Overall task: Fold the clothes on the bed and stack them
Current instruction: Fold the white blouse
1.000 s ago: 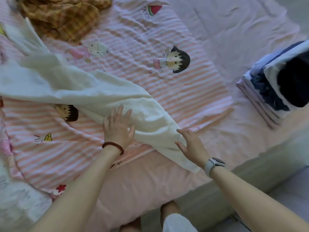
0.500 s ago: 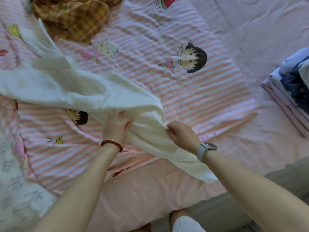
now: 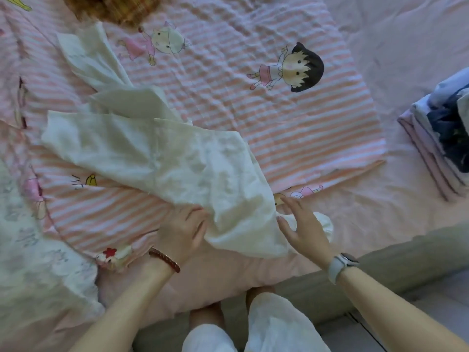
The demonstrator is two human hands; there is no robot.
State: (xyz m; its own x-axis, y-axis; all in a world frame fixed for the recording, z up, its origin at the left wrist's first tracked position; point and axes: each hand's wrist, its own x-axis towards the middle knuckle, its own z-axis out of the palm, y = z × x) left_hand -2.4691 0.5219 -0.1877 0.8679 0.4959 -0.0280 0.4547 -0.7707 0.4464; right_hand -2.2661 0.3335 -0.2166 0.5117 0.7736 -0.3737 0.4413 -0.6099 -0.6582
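A long white garment [image 3: 177,158] lies slantwise across the pink striped blanket [image 3: 291,123], its near end bunched at the bed's front edge. My left hand [image 3: 182,231], with a red bead bracelet on the wrist, rests against the left side of that near end, fingers fairly straight and touching the cloth. My right hand [image 3: 303,228], with a watch on the wrist, is spread with straight fingers against the garment's right edge. A stack of folded clothes [image 3: 441,138] in blue, white and pink sits at the right of the bed.
A brown plaid garment [image 3: 114,8] lies crumpled at the top edge. A pale floral cloth [image 3: 38,262] covers the bed's near left corner. The bed's front edge [image 3: 380,262] runs below my hands, with my legs against it.
Both hands gripped the garment half a second ago and dragged its near end toward the bed's front edge. Now the fingers have let go and lie against the cloth.
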